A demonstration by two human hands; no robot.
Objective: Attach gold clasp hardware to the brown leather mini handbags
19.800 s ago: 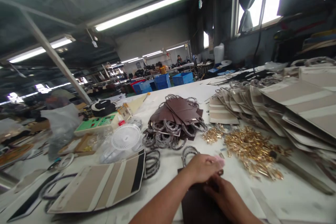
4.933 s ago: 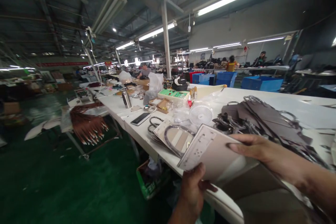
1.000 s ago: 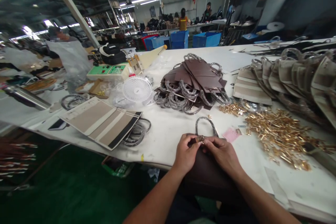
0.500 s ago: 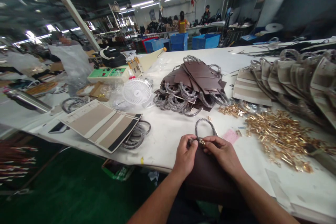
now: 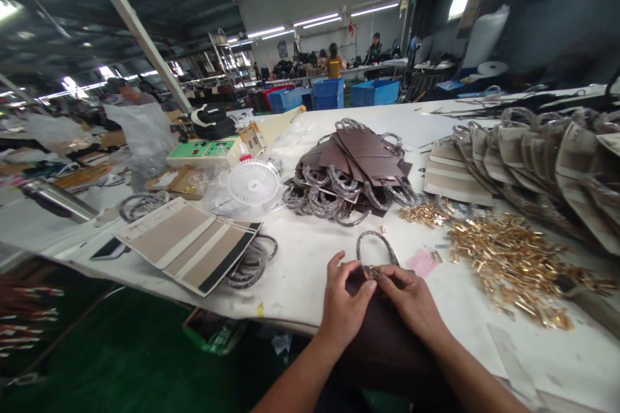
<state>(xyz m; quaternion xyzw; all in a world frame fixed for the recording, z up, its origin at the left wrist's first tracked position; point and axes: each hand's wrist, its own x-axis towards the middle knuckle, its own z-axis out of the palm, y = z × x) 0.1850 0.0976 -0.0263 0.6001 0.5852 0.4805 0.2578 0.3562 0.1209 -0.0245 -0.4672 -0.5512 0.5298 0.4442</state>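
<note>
A dark brown bag panel (image 5: 382, 342) lies over the table's front edge, below my hands. Its plastic-wrapped handle (image 5: 375, 234) loops up beyond my fingers. At the base of that handle sits a small gold metal fitting (image 5: 372, 272). My left hand (image 5: 345, 302) is closed, thumb and a finger pinching at the fitting from the left, another finger raised. From the right, my right hand (image 5: 414, 300) pinches the fitting with thumb and fingertips. The fingers partly cover the fitting, so its exact shape is hidden.
Loose gold fittings (image 5: 508, 264) spread across the table on the right. Beige panels with handles (image 5: 527, 161) stand behind them. A stack of brown panels (image 5: 358, 155), a white fan (image 5: 254, 182) and an opened beige panel (image 5: 188, 239) are ahead and left. A pink paper (image 5: 423, 262) lies near my right hand.
My hands have come closer together at the fitting, and a left finger has lifted. The view has tilted up slightly, so the table sits lower.
</note>
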